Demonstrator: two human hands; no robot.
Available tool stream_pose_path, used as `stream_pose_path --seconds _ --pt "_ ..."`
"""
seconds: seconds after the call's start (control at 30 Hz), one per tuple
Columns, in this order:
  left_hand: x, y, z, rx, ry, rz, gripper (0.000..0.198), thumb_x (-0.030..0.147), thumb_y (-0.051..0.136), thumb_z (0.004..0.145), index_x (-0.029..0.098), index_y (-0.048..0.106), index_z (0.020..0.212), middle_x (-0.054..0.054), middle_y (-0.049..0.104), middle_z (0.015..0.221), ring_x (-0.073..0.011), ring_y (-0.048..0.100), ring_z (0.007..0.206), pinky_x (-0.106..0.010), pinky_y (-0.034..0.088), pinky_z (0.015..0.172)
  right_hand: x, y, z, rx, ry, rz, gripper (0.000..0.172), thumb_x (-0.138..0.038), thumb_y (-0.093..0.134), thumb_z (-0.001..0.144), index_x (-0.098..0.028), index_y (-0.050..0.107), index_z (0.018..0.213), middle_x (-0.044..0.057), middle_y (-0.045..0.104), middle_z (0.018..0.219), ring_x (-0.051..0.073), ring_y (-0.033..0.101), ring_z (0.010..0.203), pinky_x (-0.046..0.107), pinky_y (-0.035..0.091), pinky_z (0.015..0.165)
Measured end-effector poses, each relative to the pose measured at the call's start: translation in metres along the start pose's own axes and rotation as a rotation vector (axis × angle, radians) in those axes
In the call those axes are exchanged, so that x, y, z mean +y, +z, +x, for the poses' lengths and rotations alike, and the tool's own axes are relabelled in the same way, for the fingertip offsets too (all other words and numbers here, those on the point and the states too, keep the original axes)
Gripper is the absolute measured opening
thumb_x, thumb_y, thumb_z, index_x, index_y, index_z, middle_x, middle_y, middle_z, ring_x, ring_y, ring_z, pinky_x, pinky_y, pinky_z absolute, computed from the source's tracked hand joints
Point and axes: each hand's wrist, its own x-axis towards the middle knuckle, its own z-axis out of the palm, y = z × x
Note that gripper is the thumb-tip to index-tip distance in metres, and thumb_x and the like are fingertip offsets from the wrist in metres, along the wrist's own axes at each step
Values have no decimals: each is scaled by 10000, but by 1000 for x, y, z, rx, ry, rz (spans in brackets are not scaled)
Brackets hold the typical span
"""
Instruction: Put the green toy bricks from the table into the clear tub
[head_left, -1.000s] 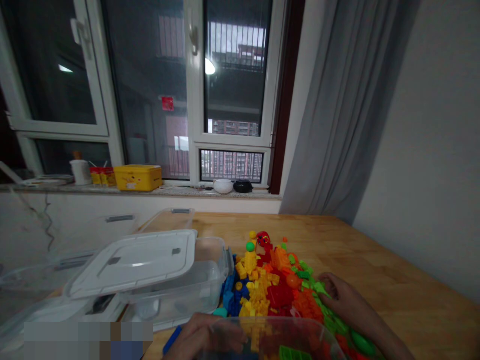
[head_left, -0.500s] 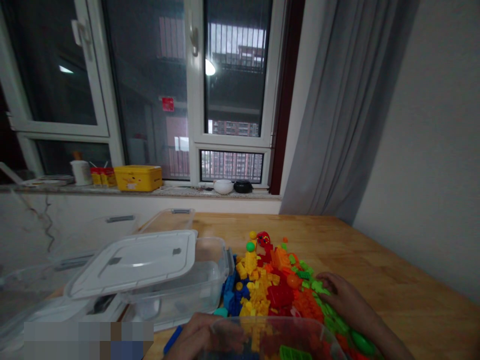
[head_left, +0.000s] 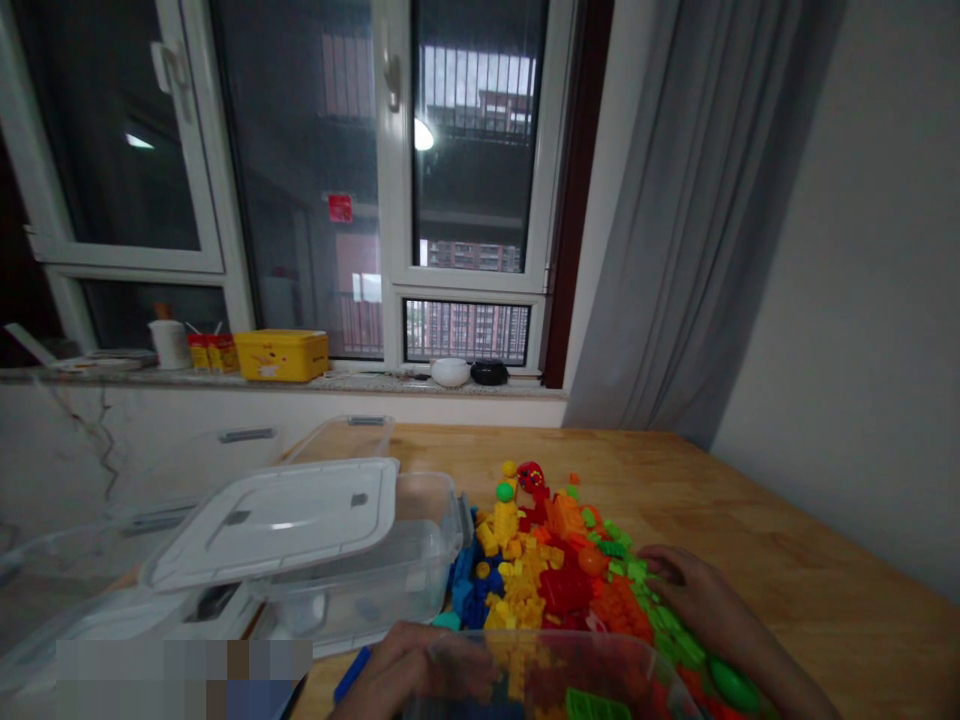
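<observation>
My left hand (head_left: 401,665) is at the bottom edge, its fingers closed over the rim of a clear plastic box (head_left: 570,650). Through the wall of this box I see coloured pieces, and a bright green block (head_left: 592,705) shows near its front. Beyond it spreads a heap of toy building blocks, roughly grouped by colour: blue (head_left: 469,590), yellow (head_left: 521,580), red (head_left: 566,592), orange (head_left: 619,608) and green (head_left: 671,630). My right hand (head_left: 690,585) reaches in from the right, fingers curled at the green blocks; whether a piece is between the fingertips is hidden.
Left of the heap stands another clear box (head_left: 420,580) with a translucent lid (head_left: 292,525) lying askew over it. More clear containers are farther left. The wooden table (head_left: 787,540) extends right and back to the wall. A yellow box (head_left: 281,356) sits on the windowsill.
The view has shifted slightly, so everything appears a little farther right. Both hands keep nearly the same places, the left on the box and the right at the green blocks.
</observation>
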Motion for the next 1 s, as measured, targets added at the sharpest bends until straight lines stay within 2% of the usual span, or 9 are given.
stream_pose_path --seconds 0.17,0.33,0.43,0.5,0.63,0.8,0.9,1.0 --pt "0 7 -5 46 55 26 353 364 624 820 153 778 1058 -123 766 1154 -403 642 1155 -543 396 1080 -6 -3 -2 -6 17 73 371 -315 562 741 -162 676 1059 121 751 1123 265 692 1045 371 529 952" --pt "-5 4 -4 66 131 64 449 430 545 857 118 756 1101 -152 755 1168 -421 651 1129 -557 414 1051 -17 -7 -5 -1 27 178 355 -372 585 745 -190 682 1034 108 765 1108 277 708 1036 378 565 911" --pt "-7 -5 2 17 58 88 435 458 616 796 155 779 1063 -132 765 1150 -442 647 1128 -592 393 1054 -21 -8 -4 36 14 157 335 -394 609 732 -191 707 980 115 778 1061 293 721 991 394 572 894" --pt "-7 -8 4 3 -9 91 372 410 658 769 189 790 1038 -105 769 1149 -431 638 1149 -592 363 1080 -22 -8 -3 60 -4 144 324 -413 619 741 -191 717 956 116 784 1032 296 726 966 398 573 887" --pt "-4 -2 -1 64 61 111 399 428 593 820 180 775 1074 -115 757 1176 -429 632 1159 -585 372 1076 -22 -7 -3 76 -25 152 340 -467 600 803 -189 716 960 116 783 1015 287 727 948 390 570 891" --pt "-1 8 -11 83 88 94 477 498 579 823 155 760 1100 -130 759 1169 -439 630 1150 -578 392 1066 -19 -5 -3 66 -37 165 386 -526 591 818 -189 712 960 114 778 1017 287 721 963 381 570 899" --pt "-2 7 -11 93 99 90 493 517 571 825 161 755 1112 -131 751 1185 -441 617 1167 -569 392 1068 -20 -4 -3 72 -44 165 377 -520 607 807 -192 711 961 109 776 1018 281 718 964 381 567 908" --pt "-7 0 -5 61 55 60 426 449 600 827 159 769 1090 -132 755 1176 -425 623 1169 -558 381 1081 -27 -1 -5 69 -33 208 368 -502 630 788 -185 703 959 112 774 1007 270 724 929 387 575 896"
